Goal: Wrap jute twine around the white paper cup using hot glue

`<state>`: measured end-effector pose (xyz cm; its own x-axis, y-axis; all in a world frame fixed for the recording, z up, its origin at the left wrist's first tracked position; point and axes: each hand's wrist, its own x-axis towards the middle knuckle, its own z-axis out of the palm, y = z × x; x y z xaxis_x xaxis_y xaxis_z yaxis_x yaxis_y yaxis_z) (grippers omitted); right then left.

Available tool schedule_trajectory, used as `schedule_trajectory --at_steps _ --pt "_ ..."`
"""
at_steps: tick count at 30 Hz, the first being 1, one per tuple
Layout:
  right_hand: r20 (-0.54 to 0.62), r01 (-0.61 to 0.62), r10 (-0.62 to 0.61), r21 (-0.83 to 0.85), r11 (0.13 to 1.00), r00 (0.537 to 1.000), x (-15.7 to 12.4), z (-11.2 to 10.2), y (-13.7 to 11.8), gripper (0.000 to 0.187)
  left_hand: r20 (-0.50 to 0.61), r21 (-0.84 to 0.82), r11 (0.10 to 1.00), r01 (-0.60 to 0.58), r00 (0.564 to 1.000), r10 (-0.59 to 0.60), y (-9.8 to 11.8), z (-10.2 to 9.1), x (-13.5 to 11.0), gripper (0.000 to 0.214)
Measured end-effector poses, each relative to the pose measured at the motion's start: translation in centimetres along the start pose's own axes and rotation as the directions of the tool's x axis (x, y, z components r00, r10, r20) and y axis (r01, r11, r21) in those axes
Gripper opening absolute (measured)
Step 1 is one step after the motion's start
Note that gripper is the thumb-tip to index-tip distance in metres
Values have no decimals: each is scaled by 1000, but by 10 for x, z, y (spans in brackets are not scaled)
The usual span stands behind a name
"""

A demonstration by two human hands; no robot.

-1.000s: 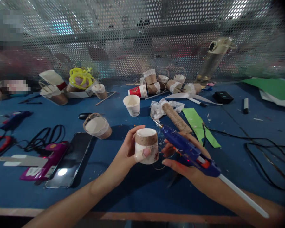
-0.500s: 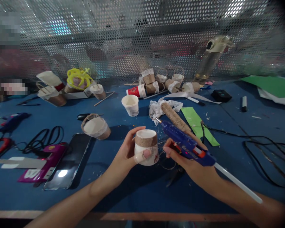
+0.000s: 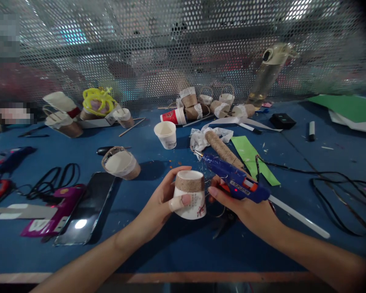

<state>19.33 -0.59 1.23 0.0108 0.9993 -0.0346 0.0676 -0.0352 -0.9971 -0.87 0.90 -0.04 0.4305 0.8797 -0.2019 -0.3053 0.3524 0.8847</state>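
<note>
My left hand (image 3: pixel 163 199) is closed around a white paper cup (image 3: pixel 193 203), held bottom up above the blue table. Brown twine wraps the cup's upper band (image 3: pixel 189 183), and a small printed pattern shows below it. In my right hand (image 3: pixel 244 207) is a blue hot glue gun (image 3: pixel 231 175), its nozzle pointing left and away beyond the cup. A white glue stick (image 3: pixel 299 217) sticks out of its back end. Just behind the gun lies a roll of twine (image 3: pixel 224 148) beside crumpled white lace (image 3: pixel 199 140). A dark tool under my right hand is partly hidden.
Left of my hands are a twine-covered cup basket (image 3: pixel 121 162), a phone (image 3: pixel 86 207) and a second glue gun (image 3: pixel 13 158). Behind stand a plain paper cup (image 3: pixel 166 135), several small baskets and a bottle (image 3: pixel 268 75). A black cable (image 3: pixel 314 173) runs along the right.
The cup in my left hand has tilted slightly and come a little lower, showing more of its print. The glue gun has shifted slightly left, still apart from the cup.
</note>
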Motion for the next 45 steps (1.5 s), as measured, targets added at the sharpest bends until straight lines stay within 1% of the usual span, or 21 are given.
schedule_trajectory --at_steps 3,5,10,17,23,27,29,32,34,36,38,41,45 --pt "-83 -11 16 61 998 996 -2 2 6 21 26 -10 1000 6 1000 -6 0 0 0 53" --pt "-111 -19 26 62 998 993 -2 3 8 22 40 -13 1000 7 999 -6 0 -1 1 52" --pt "-129 -20 14 -48 999 992 -2 2 6 22 53 -23 1000 -2 999 3 -3 -2 1 52" --pt "-188 -12 6 -32 999 982 -2 7 1 21 56 -28 1000 2 998 0 -3 -2 0 52" --pt "-196 -47 38 -42 998 980 -4 6 3 23 70 -45 999 4 998 0 -3 -1 -1 53" --pt "-188 -29 18 -57 998 982 -3 5 5 27 80 -46 999 16 997 -12 -4 -2 -2 56" --pt "-196 -29 20 -40 999 980 -2 6 5 30 90 -17 1000 23 996 -22 -4 -2 -2 59" --pt "-188 -55 53 -5 998 981 -3 8 5 35 103 70 997 23 994 -30 -5 0 -2 65" --pt "-205 -80 82 21 997 975 -4 9 5 43 76 102 994 26 997 -34 -6 1 -2 67" --pt "-220 -103 110 43 994 969 -6 9 6 49 35 94 995 37 999 -41 -6 2 -2 65" --pt "-189 -104 113 61 993 975 -6 9 7 48 23 81 995 64 998 -66 -6 0 -3 64" --pt "-104 -52 60 73 996 993 -4 7 6 33 17 66 993 96 995 -97 -5 -4 -4 62" --pt "-62 -2 6 59 998 998 -1 4 7 26 12 52 995 89 996 -90 -4 -4 -4 57"
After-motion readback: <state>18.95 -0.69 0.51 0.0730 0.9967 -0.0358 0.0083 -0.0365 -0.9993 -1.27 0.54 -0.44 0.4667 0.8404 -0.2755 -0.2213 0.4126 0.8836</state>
